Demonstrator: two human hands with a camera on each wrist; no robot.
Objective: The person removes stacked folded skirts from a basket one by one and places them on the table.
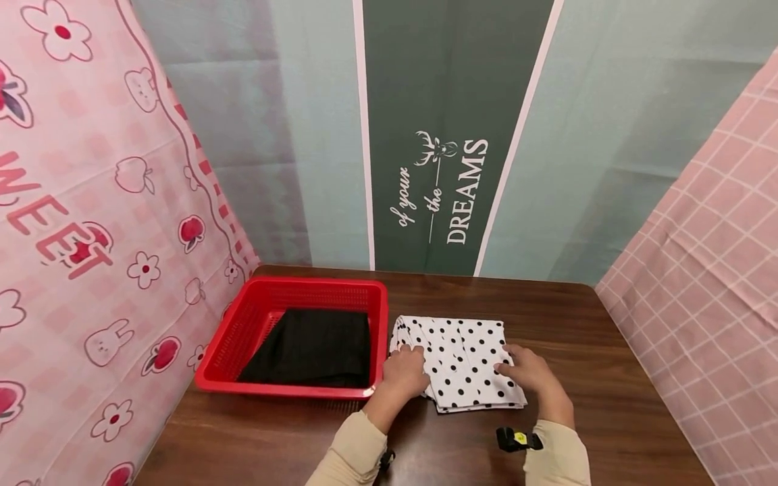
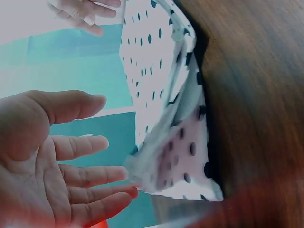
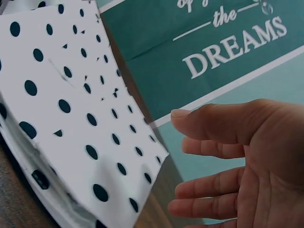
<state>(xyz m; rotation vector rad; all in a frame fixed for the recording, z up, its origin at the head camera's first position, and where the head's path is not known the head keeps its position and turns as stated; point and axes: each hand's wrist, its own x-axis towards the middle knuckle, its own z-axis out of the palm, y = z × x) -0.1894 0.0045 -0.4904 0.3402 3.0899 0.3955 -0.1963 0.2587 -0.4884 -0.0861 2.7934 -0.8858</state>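
Observation:
A folded white cloth with black polka dots [image 1: 468, 358] lies flat on the table, its layers showing along the near edge. At its left edge, between cloth and basket, is my left hand [image 1: 406, 371]; in the left wrist view that hand [image 2: 71, 161] has its fingers extended, fingertips right at the folded edge. My right hand [image 1: 531, 371] is at the cloth's right edge. The right wrist view shows this hand [image 3: 228, 161] with fingers spread and nothing between them, beside the dotted cloth [image 3: 76, 109].
A red plastic basket [image 1: 383, 317] stands on the left of the brown wooden table [image 1: 547, 304]. Inside it lies a folded black cloth [image 1: 316, 347]. Printed curtains hang behind the table, with pink ones [image 1: 699, 270] along both sides.

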